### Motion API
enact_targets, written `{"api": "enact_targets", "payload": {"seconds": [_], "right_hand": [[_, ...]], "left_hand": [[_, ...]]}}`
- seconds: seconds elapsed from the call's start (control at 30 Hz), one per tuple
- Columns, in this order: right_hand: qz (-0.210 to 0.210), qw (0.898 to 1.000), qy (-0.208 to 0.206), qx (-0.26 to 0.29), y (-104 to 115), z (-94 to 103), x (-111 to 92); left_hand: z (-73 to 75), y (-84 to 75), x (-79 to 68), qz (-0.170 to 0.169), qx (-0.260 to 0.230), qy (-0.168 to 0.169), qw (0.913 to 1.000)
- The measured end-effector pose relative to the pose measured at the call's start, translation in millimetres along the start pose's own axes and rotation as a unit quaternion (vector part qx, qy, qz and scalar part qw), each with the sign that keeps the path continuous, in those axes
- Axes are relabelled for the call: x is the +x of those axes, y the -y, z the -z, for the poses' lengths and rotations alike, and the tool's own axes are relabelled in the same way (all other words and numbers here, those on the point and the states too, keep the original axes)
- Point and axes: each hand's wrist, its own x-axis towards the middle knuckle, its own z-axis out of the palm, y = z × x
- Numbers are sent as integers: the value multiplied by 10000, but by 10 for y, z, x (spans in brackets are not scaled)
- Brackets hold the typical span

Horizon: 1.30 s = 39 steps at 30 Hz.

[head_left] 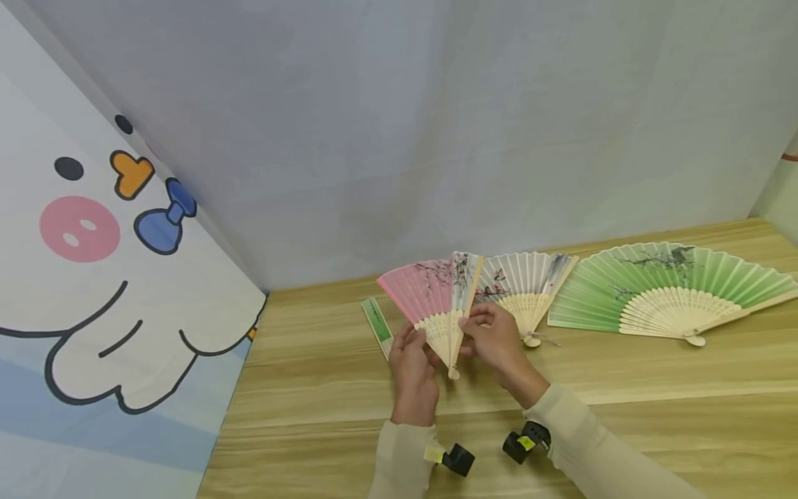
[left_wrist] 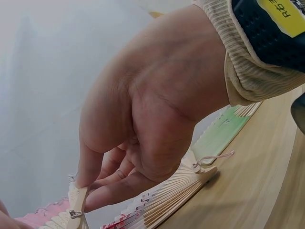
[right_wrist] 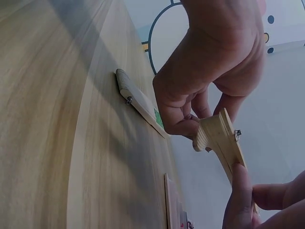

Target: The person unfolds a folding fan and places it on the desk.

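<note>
A partly spread pink folding fan (head_left: 427, 287) with dark branch prints and pale ribs is raised between the two hands, pivot end toward the person. My left hand (head_left: 414, 381) pinches its left ribs. My right hand (head_left: 499, 339) pinches the right outer rib, thumb in front. In the left wrist view the right hand (left_wrist: 152, 100) shows large, fingertips at the rib near the metal pivot. In the right wrist view the left hand (right_wrist: 214, 62) grips one side of the ribs. Behind the right hand lies a spread white folding fan (head_left: 524, 274) with red and grey prints.
A closed green folding fan (head_left: 377, 324) lies on the wooden table (head_left: 299, 402) left of the hands. Wide open at the right is another green folding fan (head_left: 673, 284). A grey backdrop (head_left: 399, 138) rises behind, and a cartoon-printed panel (head_left: 125, 298) stands left.
</note>
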Motion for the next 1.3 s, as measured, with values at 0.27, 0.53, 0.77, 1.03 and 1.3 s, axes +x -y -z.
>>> {"api": "enact_targets", "payload": {"seconds": [0.27,0.53,0.77,1.03,1.3], "right_hand": [[59,9995,-147,267,-9,33,15],[173,9985,-244,460,2,63,11],[129,9976,-311,600,23,104,-1],[83,9956,-456,812,31,148,-5],[30,9943,-542,914,41,189,5]], "left_hand": [[-41,-19,-7,28,-67,-176,9998],[-63,-41,-28,-44,-220,-284,9993],[-69,-36,-39,-82,-333,-379,9987],[-90,-21,-51,-47,-476,-463,9978],[-114,-28,-96,-157,-428,-483,9978]]}}
